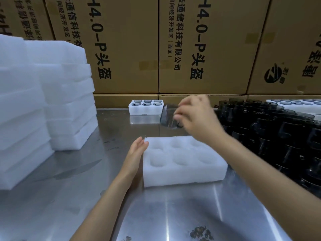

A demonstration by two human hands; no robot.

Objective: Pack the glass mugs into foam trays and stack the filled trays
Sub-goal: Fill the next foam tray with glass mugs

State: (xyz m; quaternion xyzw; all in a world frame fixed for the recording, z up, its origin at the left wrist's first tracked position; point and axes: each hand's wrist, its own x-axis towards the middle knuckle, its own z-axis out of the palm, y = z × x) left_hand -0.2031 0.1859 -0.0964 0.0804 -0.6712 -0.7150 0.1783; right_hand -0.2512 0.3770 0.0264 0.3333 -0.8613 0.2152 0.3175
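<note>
A white foam tray (pixel 184 173) with several round pockets, all without mugs, lies on the metal table in front of me. My left hand (pixel 137 150) rests flat against its left edge, fingers straight. My right hand (pixel 196 115) holds a smoky glass mug (pixel 167 116) in the air above and behind the tray; the mug is tilted and blurred. A filled foam tray (pixel 145 110) with several mugs stands at the back near the boxes. A dense mass of dark glass mugs (pixel 278 133) covers the table's right side.
Tall stacks of white foam trays (pixel 43 105) rise at the left. Brown cardboard boxes (pixel 199 49) form a wall at the back. Another foam tray with mugs (pixel 298 104) lies at the far right. The steel table (pixel 97 197) shows in the near foreground.
</note>
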